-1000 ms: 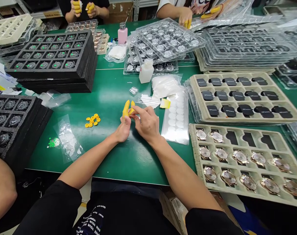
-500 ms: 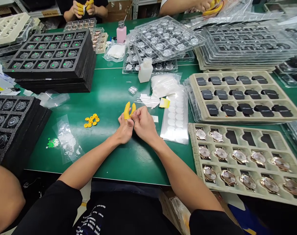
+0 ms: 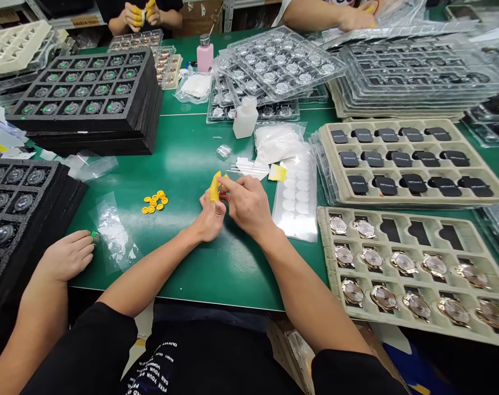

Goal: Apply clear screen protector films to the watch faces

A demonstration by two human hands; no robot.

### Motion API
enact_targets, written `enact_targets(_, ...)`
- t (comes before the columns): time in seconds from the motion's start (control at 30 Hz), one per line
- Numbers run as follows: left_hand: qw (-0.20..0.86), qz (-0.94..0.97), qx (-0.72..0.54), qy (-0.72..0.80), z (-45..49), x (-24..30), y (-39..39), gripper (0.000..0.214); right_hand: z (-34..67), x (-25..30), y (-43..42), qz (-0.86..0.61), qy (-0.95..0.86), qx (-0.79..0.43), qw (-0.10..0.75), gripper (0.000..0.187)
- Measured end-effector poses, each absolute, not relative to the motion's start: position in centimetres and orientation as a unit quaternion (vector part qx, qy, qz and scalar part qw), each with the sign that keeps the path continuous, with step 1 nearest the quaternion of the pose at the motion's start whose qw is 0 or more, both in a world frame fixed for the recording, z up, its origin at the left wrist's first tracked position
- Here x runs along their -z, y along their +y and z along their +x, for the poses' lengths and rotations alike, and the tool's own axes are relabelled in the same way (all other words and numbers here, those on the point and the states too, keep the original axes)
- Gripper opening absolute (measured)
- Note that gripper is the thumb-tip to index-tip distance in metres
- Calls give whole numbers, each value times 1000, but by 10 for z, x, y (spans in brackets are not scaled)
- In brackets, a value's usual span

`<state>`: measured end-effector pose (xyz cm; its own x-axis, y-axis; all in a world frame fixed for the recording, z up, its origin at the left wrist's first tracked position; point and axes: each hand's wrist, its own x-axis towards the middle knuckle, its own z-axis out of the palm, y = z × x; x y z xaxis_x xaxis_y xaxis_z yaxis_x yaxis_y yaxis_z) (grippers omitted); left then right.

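My left hand [image 3: 210, 220] is held over the green table with a finger pointing up, covered by a yellow finger cot [image 3: 215, 189]. A second bit of yellow shows just behind, mostly hidden by my other hand. My right hand [image 3: 249, 204] is closed in against those covered fingertips, its thumb and forefinger pinching at the yellow cot there. The rest of my left fingers are hidden from view. To the left of my hands lies a small heap of rolled yellow finger cots [image 3: 154, 201].
A co-worker's hand [image 3: 68, 255] reaches in at left near a clear plastic bag [image 3: 115, 236]. Black foam trays [image 3: 145, 104] stand at left. At right are a beige tray of watches [image 3: 401, 293], a sheet of round white stickers [image 3: 295, 192] and a white bottle [image 3: 245, 118].
My right hand has shifted slightly up and over the yellow-covered fingers. A co-worker's hand has come in at left, over the small green discs. Another person's arm at the back right has moved.
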<state>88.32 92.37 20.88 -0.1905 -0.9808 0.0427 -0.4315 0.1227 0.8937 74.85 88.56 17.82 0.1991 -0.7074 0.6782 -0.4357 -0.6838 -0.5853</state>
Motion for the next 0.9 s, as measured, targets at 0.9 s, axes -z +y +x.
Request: enact_targets(0.9,184,482,173,-839,888,-197,927,103,742,-178,888,-738,329,451,379,41)
